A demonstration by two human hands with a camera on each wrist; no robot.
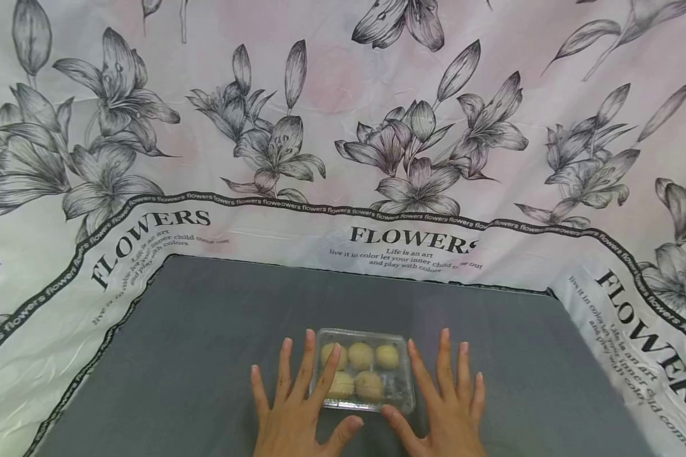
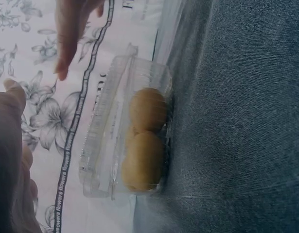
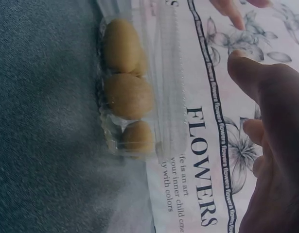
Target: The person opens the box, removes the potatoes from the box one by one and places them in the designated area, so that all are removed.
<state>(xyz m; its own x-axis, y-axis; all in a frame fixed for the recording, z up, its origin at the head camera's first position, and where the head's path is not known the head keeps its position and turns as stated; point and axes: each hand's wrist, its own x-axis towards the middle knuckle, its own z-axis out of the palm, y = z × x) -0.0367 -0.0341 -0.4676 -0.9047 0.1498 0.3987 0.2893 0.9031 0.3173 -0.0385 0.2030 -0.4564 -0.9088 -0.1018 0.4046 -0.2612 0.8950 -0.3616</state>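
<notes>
A clear plastic clamshell box (image 1: 397,383) stands on the grey table with several round yellow-brown fruits (image 1: 361,356) inside. Its near right compartment shows no fruit. My left hand (image 1: 291,416), fingers straight and spread, is over the box's left side, the index finger overlapping a fruit in the head view. On the right side my right hand (image 1: 448,412) is spread likewise, thumb by the near right corner. From the left wrist, the box (image 2: 103,141) appears side-on with its lid on top and both hands raised above the tabletop. Neither hand grips anything.
The grey tabletop (image 1: 234,311) extends around the box on all sides. Behind it and along both sides hangs a pale sheet (image 1: 320,241) printed with lilies and the word FLOWERS, meeting the table's edges.
</notes>
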